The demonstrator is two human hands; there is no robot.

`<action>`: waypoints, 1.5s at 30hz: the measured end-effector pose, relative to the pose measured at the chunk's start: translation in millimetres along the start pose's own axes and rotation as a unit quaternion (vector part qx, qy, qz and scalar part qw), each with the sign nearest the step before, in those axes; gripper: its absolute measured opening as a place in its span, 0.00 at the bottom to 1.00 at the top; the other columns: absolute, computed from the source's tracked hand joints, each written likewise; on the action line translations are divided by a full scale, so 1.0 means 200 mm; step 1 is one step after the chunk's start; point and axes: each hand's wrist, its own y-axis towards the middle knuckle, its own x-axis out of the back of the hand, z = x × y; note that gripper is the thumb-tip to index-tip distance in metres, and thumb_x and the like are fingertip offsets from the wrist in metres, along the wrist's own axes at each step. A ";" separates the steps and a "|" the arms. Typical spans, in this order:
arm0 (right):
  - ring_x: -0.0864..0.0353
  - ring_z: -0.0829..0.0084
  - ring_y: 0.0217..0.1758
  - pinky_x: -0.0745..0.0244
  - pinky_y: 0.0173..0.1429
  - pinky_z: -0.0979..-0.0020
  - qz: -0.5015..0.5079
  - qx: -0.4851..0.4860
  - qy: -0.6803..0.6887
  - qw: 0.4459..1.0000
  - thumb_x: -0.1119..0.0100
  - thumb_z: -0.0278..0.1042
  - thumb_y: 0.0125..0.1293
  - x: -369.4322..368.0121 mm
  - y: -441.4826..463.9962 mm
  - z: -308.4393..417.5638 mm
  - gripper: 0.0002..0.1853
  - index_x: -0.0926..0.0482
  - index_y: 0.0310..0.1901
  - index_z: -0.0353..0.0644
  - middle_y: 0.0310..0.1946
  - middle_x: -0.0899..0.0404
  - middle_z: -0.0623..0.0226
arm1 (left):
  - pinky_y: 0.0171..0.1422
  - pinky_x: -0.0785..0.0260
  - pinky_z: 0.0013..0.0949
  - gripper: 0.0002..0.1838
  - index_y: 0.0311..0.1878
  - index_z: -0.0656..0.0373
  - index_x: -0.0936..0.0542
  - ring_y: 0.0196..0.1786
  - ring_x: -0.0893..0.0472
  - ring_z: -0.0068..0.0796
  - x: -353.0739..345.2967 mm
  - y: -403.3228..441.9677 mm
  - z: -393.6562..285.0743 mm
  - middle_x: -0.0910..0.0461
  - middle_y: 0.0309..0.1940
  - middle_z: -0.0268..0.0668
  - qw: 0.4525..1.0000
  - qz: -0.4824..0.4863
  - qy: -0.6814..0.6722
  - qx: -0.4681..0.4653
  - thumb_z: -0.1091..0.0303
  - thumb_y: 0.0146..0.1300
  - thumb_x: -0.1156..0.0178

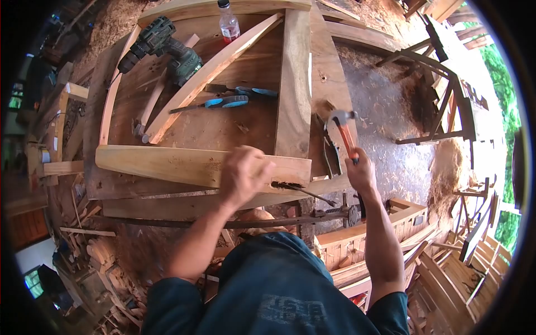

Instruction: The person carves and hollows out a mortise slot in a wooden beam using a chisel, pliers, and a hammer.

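Observation:
My right hand (363,172) is closed round the handle of a claw hammer (344,134), raised with its metal head up and away from the wood. My left hand (244,176), blurred, is over the near wooden rail (162,162) with its fingers curled; anything inside them is hidden. Right of that hand, a rough dark slot (287,185) opens in the rail's near side. A thin dark rod (312,194) slants from about the slot towards a clamp. The rail meets an upright board (294,84) at its right end.
Inside the wooden frame lie a cordless drill (181,61), two blue-handled chisels (226,102) and a curved wooden piece (209,72). A bottle with red liquid (229,28) stands at the back. A long bar clamp (251,224) runs along the near side. Pliers-like tool (332,153) lies right.

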 end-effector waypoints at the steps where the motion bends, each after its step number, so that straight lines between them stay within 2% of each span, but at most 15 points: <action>1: 0.17 0.37 0.49 0.22 0.53 0.47 0.000 0.012 0.007 1.000 0.38 0.38 0.66 -0.03 0.08 0.02 0.18 0.21 0.54 0.40 0.42 0.16 0.39 | 0.54 0.30 0.46 0.15 0.39 0.58 0.19 0.44 0.18 0.44 0.06 0.01 0.05 0.17 0.37 0.42 0.998 -0.017 0.056 0.026 0.56 0.65 0.31; 3: 0.17 0.38 0.47 0.22 0.53 0.48 0.004 0.034 0.021 0.999 0.37 0.41 0.67 -0.07 0.20 0.07 0.18 0.21 0.54 0.41 0.42 0.16 0.41 | 0.54 0.30 0.46 0.13 0.39 0.58 0.20 0.44 0.18 0.45 0.14 0.01 0.14 0.17 0.37 0.42 0.991 -0.018 0.117 0.064 0.59 0.65 0.31; 6: 0.16 0.43 0.47 0.21 0.52 0.51 -0.060 0.171 -0.146 0.972 0.35 0.45 0.67 -0.07 0.28 0.14 0.18 0.19 0.53 0.43 0.42 0.16 0.46 | 0.57 0.35 0.46 0.13 0.39 0.57 0.20 0.45 0.20 0.44 0.11 -0.03 0.17 0.17 0.37 0.40 0.984 -0.018 0.170 0.052 0.57 0.68 0.35; 9: 0.16 0.47 0.46 0.20 0.52 0.53 0.074 0.141 -0.092 0.983 0.34 0.47 0.67 0.16 0.04 0.53 0.19 0.19 0.50 0.41 0.42 0.17 0.50 | 0.57 0.38 0.46 0.13 0.36 0.56 0.20 0.42 0.21 0.44 0.10 -0.02 0.17 0.18 0.34 0.38 0.979 -0.019 0.196 0.057 0.55 0.68 0.37; 11: 0.15 0.49 0.48 0.19 0.52 0.52 0.219 0.206 -0.211 0.930 0.37 0.44 0.69 0.27 -0.26 0.72 0.18 0.19 0.48 0.36 0.42 0.17 0.49 | 0.56 0.38 0.46 0.13 0.34 0.56 0.21 0.41 0.21 0.44 0.10 0.00 0.15 0.18 0.33 0.38 0.976 -0.007 0.204 0.072 0.56 0.68 0.37; 13: 0.14 0.52 0.45 0.17 0.49 0.54 0.299 0.241 -0.284 0.879 0.42 0.38 0.71 0.21 -0.44 0.79 0.15 0.20 0.46 0.32 0.41 0.18 0.47 | 0.56 0.38 0.46 0.13 0.33 0.55 0.21 0.39 0.22 0.43 0.10 0.00 0.17 0.18 0.32 0.37 0.976 -0.016 0.206 0.068 0.56 0.67 0.36; 16: 0.11 0.56 0.41 0.15 0.44 0.58 0.290 0.205 -0.338 0.872 0.46 0.32 0.70 0.09 -0.41 0.74 0.12 0.18 0.41 0.31 0.38 0.15 0.48 | 0.56 0.38 0.45 0.13 0.33 0.55 0.21 0.39 0.22 0.43 0.09 -0.01 0.17 0.19 0.31 0.36 0.976 -0.013 0.209 0.065 0.56 0.67 0.36; 19: 0.10 0.55 0.36 0.14 0.40 0.56 0.336 0.236 -0.291 0.864 0.43 0.26 0.63 0.10 -0.34 0.71 0.06 0.18 0.35 0.33 0.34 0.14 0.48 | 0.55 0.38 0.46 0.13 0.33 0.55 0.21 0.39 0.22 0.43 0.10 -0.01 0.18 0.20 0.30 0.36 0.977 -0.021 0.206 0.060 0.56 0.67 0.36; 20: 0.10 0.54 0.34 0.15 0.38 0.56 0.311 0.273 -0.290 0.863 0.42 0.25 0.62 0.09 -0.34 0.69 0.06 0.17 0.32 0.34 0.28 0.14 0.51 | 0.55 0.38 0.46 0.13 0.32 0.55 0.21 0.39 0.22 0.43 0.09 -0.02 0.17 0.20 0.30 0.36 0.977 -0.019 0.202 0.061 0.56 0.67 0.36; 23: 0.09 0.59 0.36 0.14 0.37 0.62 0.370 0.291 -0.379 0.797 0.40 0.30 0.65 0.29 -0.28 1.01 0.09 0.13 0.30 0.37 0.32 0.12 0.50 | 0.55 0.38 0.46 0.14 0.32 0.55 0.21 0.39 0.22 0.43 0.11 -0.01 0.18 0.20 0.31 0.36 0.977 -0.020 0.203 0.065 0.56 0.68 0.36; 24: 0.09 0.60 0.34 0.15 0.38 0.63 0.335 0.297 -0.363 0.817 0.38 0.30 0.63 0.34 -0.28 1.08 0.08 0.12 0.29 0.39 0.31 0.12 0.52 | 0.56 0.38 0.46 0.14 0.32 0.55 0.21 0.39 0.22 0.43 0.10 -0.01 0.17 0.20 0.31 0.36 0.977 -0.015 0.203 0.063 0.56 0.68 0.36; 27: 0.09 0.60 0.33 0.15 0.37 0.61 0.302 0.343 -0.360 0.813 0.38 0.29 0.62 0.35 -0.21 0.99 0.08 0.13 0.29 0.39 0.28 0.13 0.54 | 0.56 0.38 0.46 0.14 0.33 0.55 0.21 0.40 0.22 0.43 0.10 -0.01 0.18 0.20 0.31 0.37 0.978 -0.008 0.197 0.072 0.55 0.68 0.36; 31: 0.10 0.56 0.33 0.16 0.37 0.58 0.331 0.279 -0.344 0.833 0.41 0.27 0.61 0.35 -0.25 0.92 0.08 0.13 0.29 0.39 0.27 0.14 0.52 | 0.55 0.38 0.46 0.13 0.33 0.55 0.20 0.40 0.22 0.43 0.10 -0.01 0.18 0.20 0.30 0.36 0.978 -0.022 0.198 0.062 0.56 0.67 0.36; 38: 0.10 0.55 0.34 0.15 0.38 0.57 0.355 0.265 -0.397 0.804 0.42 0.27 0.61 0.20 -0.26 0.87 0.09 0.14 0.28 0.37 0.26 0.14 0.51 | 0.56 0.38 0.46 0.13 0.33 0.55 0.20 0.40 0.22 0.42 0.10 -0.02 0.18 0.20 0.31 0.36 0.979 -0.028 0.190 0.069 0.56 0.67 0.35; 45: 0.11 0.52 0.34 0.16 0.38 0.55 0.361 0.247 -0.344 0.831 0.45 0.26 0.64 0.15 -0.25 0.74 0.09 0.16 0.31 0.34 0.30 0.15 0.48 | 0.56 0.38 0.46 0.13 0.33 0.56 0.20 0.40 0.22 0.43 0.10 -0.02 0.19 0.19 0.31 0.36 0.980 -0.030 0.186 0.072 0.56 0.67 0.35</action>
